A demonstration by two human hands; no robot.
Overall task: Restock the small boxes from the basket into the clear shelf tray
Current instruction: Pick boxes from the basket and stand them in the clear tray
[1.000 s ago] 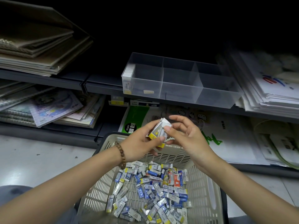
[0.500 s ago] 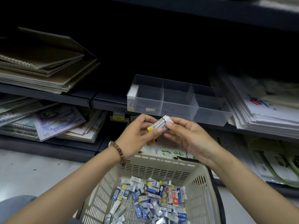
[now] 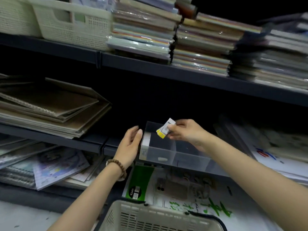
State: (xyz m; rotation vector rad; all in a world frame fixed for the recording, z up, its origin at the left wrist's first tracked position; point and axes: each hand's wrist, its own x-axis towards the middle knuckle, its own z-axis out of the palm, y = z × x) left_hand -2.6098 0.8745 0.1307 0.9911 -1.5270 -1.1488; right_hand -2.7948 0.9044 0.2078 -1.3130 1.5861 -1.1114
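The left hand (image 3: 131, 144) has let go of the small boxes (image 3: 165, 130) and now lies open, fingers straight, at the clear shelf tray's (image 3: 156, 155) left end. The right hand (image 3: 186, 133) alone pinches them, raised from above the basket (image 3: 150, 217) to over the tray's leftmost compartment.

The right hand (image 3: 186, 132) pinches white-and-yellow small boxes (image 3: 165, 130) just above the left compartment of the clear tray (image 3: 166, 153), which sits on a dark shelf (image 3: 93, 145). The left hand (image 3: 131, 144), fingers straight, is just beside the tray's left end. The basket (image 3: 150, 215) stands below the tray.
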